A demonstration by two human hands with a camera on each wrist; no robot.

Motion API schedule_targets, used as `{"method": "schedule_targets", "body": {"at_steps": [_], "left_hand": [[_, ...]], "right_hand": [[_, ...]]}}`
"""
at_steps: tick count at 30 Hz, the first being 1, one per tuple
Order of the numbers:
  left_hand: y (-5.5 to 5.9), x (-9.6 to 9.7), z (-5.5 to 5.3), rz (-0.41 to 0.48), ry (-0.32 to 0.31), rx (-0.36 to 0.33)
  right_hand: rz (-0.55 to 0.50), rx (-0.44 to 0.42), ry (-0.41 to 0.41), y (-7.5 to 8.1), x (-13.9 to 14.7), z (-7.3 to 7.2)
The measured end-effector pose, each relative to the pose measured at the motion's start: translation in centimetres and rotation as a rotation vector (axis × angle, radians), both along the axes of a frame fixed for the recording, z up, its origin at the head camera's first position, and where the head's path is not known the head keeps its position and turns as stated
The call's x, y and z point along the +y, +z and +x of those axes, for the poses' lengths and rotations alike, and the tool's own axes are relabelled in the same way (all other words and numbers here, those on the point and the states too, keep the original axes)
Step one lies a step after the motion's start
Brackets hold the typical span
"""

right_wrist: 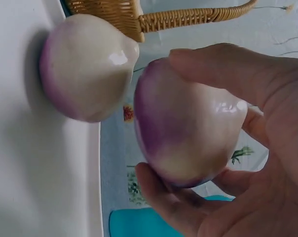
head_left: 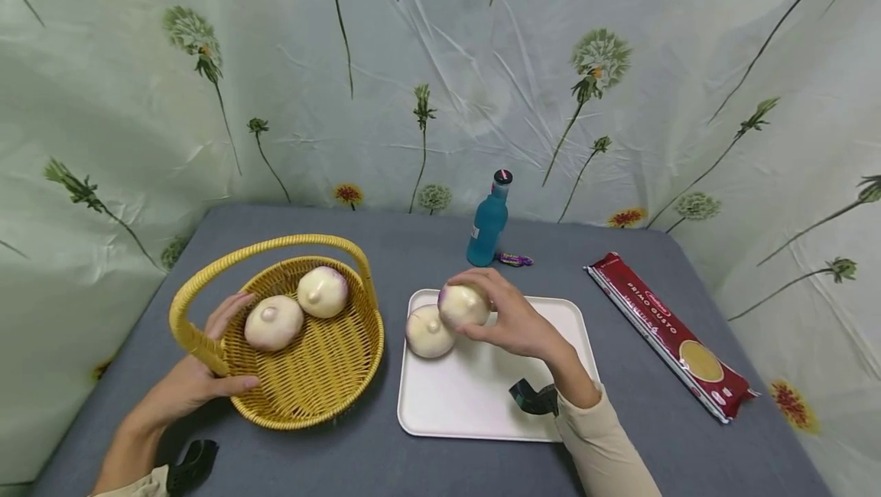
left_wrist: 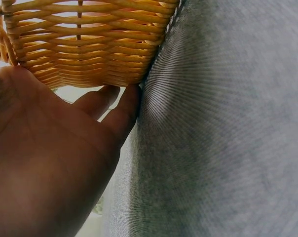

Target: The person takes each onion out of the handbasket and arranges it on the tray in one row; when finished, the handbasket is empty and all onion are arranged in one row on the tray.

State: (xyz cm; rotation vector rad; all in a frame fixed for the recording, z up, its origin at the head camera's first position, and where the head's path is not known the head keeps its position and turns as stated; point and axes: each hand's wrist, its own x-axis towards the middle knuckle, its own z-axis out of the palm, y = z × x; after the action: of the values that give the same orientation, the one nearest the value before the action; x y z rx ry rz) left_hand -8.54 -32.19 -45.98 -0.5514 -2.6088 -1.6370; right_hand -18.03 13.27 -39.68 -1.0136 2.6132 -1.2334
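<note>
My right hand (head_left: pixel 512 317) holds a white and purple turnip (head_left: pixel 463 306) above the white tray (head_left: pixel 482 405), its thumb and fingers on opposite sides. Just left of it, a second turnip (head_left: pixel 428 332) rests on the tray. The right wrist view shows the held turnip (right_wrist: pixel 188 123) tilted and clear of the tray surface. At the left, my left hand (head_left: pixel 189 382) grips the side of a yellow wicker basket (head_left: pixel 310 375) near the handle's base. Two turnips lie inside, one (head_left: pixel 273 323) close to my left fingers, another (head_left: pixel 322 292) behind it. The basket's woven wall (left_wrist: pixel 90 49) meets my left hand.
The basket's tall handle (head_left: pixel 275 243) arches over it. Behind the tray stands a blue bottle (head_left: pixel 487 225), with a small purple-wrapped candy (head_left: pixel 515 260) beside it. A red spaghetti packet (head_left: pixel 671 336) lies right of the tray. A floral curtain (head_left: pixel 440 61) hangs behind the grey-covered table (head_left: pixel 372 451).
</note>
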Motion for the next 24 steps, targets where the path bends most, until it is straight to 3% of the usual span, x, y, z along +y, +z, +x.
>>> {"method": "schedule_targets", "body": {"at_steps": [15,24], "left_hand": [[0.0,0.2,0.1,-0.003,0.002,0.023],[0.0,0.1,0.1,0.013,0.006,0.000]], "right_hand": [[0.114,0.021,-0.023,-0.4,0.9,-0.4],[0.164,0.009,-0.036,-0.8,1.6,-0.7]]}}
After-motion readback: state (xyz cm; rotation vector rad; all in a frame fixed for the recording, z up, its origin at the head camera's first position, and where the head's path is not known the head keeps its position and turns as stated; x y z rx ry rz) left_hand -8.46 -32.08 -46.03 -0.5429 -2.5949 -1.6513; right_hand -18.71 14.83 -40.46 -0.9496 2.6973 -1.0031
